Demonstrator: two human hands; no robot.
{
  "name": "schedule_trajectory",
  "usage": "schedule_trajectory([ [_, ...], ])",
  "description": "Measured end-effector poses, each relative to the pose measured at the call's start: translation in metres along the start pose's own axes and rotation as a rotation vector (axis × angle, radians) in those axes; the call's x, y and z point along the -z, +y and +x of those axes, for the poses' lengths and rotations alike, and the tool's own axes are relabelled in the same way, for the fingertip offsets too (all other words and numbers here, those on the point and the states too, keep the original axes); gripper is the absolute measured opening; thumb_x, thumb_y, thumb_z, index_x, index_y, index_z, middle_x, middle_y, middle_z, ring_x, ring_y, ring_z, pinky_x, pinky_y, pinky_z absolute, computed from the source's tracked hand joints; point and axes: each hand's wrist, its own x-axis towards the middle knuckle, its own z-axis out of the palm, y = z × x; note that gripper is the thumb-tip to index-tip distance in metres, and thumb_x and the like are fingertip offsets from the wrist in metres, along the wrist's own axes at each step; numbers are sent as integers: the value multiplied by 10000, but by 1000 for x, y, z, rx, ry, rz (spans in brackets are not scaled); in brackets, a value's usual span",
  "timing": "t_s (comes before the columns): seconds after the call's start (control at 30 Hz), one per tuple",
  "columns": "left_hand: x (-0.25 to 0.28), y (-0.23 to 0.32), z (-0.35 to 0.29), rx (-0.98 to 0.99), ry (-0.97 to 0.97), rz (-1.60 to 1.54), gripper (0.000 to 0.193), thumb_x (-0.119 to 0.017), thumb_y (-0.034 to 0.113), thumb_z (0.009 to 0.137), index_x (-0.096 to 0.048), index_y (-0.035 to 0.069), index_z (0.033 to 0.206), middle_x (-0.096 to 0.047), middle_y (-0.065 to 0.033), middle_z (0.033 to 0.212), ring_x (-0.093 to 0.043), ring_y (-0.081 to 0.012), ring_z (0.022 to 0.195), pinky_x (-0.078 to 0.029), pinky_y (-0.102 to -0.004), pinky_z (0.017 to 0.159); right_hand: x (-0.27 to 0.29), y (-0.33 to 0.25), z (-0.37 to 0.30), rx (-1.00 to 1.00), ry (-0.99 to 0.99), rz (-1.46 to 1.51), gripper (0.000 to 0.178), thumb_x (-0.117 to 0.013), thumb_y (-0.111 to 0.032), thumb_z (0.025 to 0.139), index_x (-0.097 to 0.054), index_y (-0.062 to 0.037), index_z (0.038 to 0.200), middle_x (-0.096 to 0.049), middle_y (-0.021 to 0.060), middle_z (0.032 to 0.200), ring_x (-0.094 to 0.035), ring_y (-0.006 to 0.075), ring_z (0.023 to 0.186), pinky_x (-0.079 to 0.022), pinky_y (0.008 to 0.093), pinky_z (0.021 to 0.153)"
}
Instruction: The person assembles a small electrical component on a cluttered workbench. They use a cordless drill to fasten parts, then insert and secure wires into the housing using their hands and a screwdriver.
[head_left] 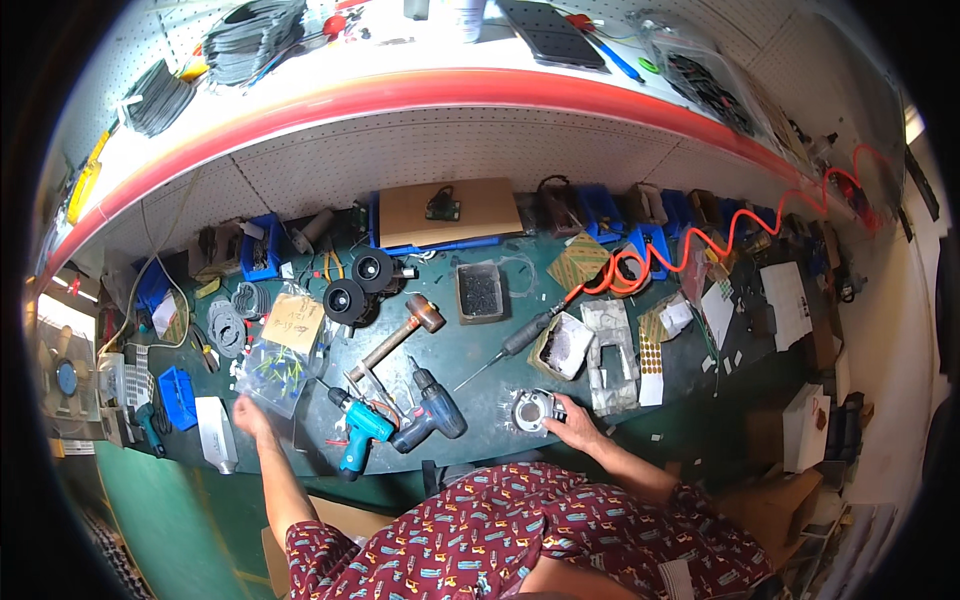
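My right hand [575,426] has its fingers around the right side of a round, silver-grey metal housing [522,412], which rests near the front edge of the bench. Over on the left, my left hand [248,415] is closed at the lower corner of a clear plastic bag [272,378] of thin yellow-green pieces; whatever its fingers pinch is too small to make out. Between the hands lie a teal cordless drill [362,437], a dark cordless drill [432,412] and a wooden-handled mallet [395,335]. A corded screwdriver [522,335] points toward the housing.
Beyond the drills stand two black round parts [347,301]. An open box of small dark pieces [481,292] and a white-lined box [563,347] sit mid-bench. Blue bins [600,212] line the back. An orange coiled hose [735,228] hangs at right, beneath a red-edged shelf [480,85].
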Motion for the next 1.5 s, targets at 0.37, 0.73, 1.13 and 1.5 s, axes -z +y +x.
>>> schedule_trajectory([
  [0.37, 33, 188, -111, -514, 300, 156, 228, -575, 137, 925, -714, -17, 1017, -704, -84, 928, -634, -195, 851, -509, -336, 817, -7, 16, 7, 64, 45, 73, 754, -747, -411, 836, -500, 25, 1400, -653, 276, 1238, -632, 389, 1172, -484, 445, 1011],
  [0.73, 16, 298, -361, -163, -313, -533, 178, -547, 147, 1021, -640, 43, 1132, -487, 40, 715, -405, -35, 559, -342, -209, 524, 12, -76, 5, 232, -273, 1074, 679, -685, -363, 965, -396, -21, 1476, -579, 197, 1347, -662, 274, 1069, -590, 381, 794],
  [1.13, -10, 250, -445, 213, -982, -360, 126, -584, 159, 998, -630, 69, 1073, -614, 1, 871, -526, -65, 661, -440, -234, 579, 43, -67, -40, 40, -401, 1431, 291, -610, -265, 1015, -600, -32, 1188, -671, 96, 973, -702, 192, 877, -620, 331, 735],
  [1.5, -94, 244, -451, -171, -1678, 39, 353, -655, 201, 1001, -606, -23, 1269, -672, -50, 936, -567, -92, 700, -457, -235, 605, -14, -92, -46, 267, -135, 1058, 282, -665, -117, 978, -638, 24, 1221, -698, 97, 1031, -682, 143, 887, -592, 274, 703],
])
